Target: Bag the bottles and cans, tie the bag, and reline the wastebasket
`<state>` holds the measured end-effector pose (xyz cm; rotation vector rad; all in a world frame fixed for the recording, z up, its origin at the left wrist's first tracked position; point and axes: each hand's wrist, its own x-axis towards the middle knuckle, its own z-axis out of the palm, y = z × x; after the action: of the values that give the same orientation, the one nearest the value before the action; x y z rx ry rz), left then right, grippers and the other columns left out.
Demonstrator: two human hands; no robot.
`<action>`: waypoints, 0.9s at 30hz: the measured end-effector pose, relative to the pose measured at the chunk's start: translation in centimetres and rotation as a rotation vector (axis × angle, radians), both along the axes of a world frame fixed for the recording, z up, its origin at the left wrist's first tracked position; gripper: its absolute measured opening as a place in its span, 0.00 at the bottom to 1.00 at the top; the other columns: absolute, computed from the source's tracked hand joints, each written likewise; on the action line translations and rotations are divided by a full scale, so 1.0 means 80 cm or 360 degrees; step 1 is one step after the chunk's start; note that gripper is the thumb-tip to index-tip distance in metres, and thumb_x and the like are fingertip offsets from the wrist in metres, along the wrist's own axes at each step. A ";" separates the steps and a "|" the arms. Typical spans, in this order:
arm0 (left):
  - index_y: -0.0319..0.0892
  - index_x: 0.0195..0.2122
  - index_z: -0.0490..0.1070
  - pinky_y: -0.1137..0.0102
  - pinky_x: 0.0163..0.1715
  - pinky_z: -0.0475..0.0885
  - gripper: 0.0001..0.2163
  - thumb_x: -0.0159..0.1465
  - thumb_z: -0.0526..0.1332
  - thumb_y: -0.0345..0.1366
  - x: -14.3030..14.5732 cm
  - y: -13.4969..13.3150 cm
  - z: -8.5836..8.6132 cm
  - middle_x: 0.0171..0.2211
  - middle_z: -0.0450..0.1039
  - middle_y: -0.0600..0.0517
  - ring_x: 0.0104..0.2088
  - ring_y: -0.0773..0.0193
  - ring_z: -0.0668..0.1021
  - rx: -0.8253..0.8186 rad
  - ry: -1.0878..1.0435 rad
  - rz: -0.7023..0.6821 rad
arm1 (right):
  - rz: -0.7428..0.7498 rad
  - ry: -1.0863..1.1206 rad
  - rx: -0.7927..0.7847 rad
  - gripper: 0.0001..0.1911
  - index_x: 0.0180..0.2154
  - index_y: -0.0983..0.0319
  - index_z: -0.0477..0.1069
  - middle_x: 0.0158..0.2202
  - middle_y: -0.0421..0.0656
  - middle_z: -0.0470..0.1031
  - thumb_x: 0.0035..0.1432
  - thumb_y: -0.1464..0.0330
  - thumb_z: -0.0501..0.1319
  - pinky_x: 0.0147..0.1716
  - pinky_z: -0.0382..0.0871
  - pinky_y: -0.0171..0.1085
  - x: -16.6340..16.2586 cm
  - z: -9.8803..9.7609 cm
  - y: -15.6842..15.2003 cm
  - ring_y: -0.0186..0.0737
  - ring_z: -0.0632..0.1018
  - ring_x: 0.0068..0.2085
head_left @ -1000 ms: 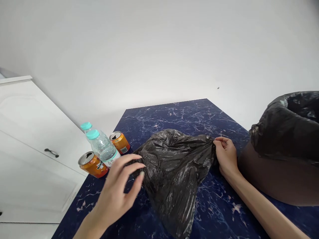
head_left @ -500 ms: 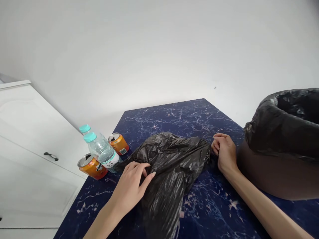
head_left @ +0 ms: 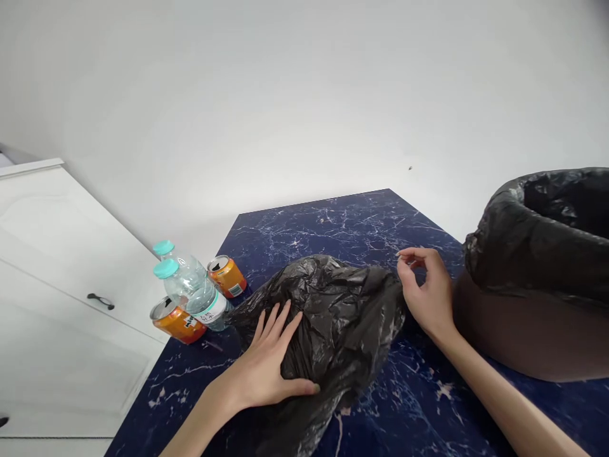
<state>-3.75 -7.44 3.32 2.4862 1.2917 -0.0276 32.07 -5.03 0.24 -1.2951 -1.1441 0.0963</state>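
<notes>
Head view, wall: white (head_left: 304, 95), standing behind the table (head_left: 328, 225) and bounding movement at its far edge.
Table room: blue marbled surface shows beyond the bag (head_left: 342, 304) and also to its right, this side of the right hand (head_left: 431, 289), so the widest space seems to be at the far end.
Bin: brown (head_left: 523, 336), at the right, its black liner (head_left: 537, 254) folded over the rim, probably to keep it from slipping in.
Bag on table: black, crumpled, between the bottles and the bin; its near end is blurred, its left end close by the front bottle (head_left: 209, 311).
Left hand: spread flat (head_left: 266, 371) on the bag, gripping nothing, apparently to press or smooth it.
Right hand curl: thumb and forefinger nearly meet in a ring beside the bag's right end; nothing shows between them, but I cannot tell whether they pinch or touch it.
Bottles: front and rear bottle (head_left: 163, 247) stand close together, perhaps grouped aside to leave the middle for the bag.
Orange cans: front can (head_left: 183, 324) near the left edge, back can (head_left: 228, 277) farther along it.
</notes>
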 end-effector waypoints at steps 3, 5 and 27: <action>0.59 0.78 0.59 0.24 0.71 0.57 0.51 0.58 0.70 0.72 0.003 -0.003 0.034 0.82 0.48 0.45 0.80 0.25 0.44 -0.0058 0.0053 -0.0011 | 0.0184 -0.0202 0.0100 0.05 0.44 0.54 0.75 0.44 0.45 0.79 0.67 0.65 0.61 0.50 0.72 0.48 -0.008 0.014 -0.014 0.49 0.79 0.46; 0.60 0.74 0.67 0.29 0.70 0.64 0.39 0.66 0.66 0.68 0.010 -0.005 0.054 0.79 0.58 0.48 0.80 0.29 0.51 -0.0029 0.0009 0.0075 | 0.0391 -0.0344 0.0123 0.06 0.43 0.53 0.77 0.44 0.44 0.82 0.68 0.66 0.61 0.51 0.74 0.48 -0.016 0.023 -0.024 0.50 0.82 0.48; 0.59 0.83 0.32 0.35 0.78 0.48 0.46 0.74 0.58 0.64 -0.015 0.030 -0.028 0.83 0.31 0.51 0.82 0.35 0.39 0.0223 0.0116 0.0093 | 0.1036 -0.1337 -0.1306 0.57 0.81 0.49 0.36 0.81 0.38 0.24 0.65 0.29 0.51 0.79 0.29 0.63 -0.037 -0.020 -0.019 0.58 0.31 0.81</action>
<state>-4.92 -5.07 1.05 2.5843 1.4415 -0.0139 29.11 -6.58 -1.34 -1.6640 -2.3957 0.5920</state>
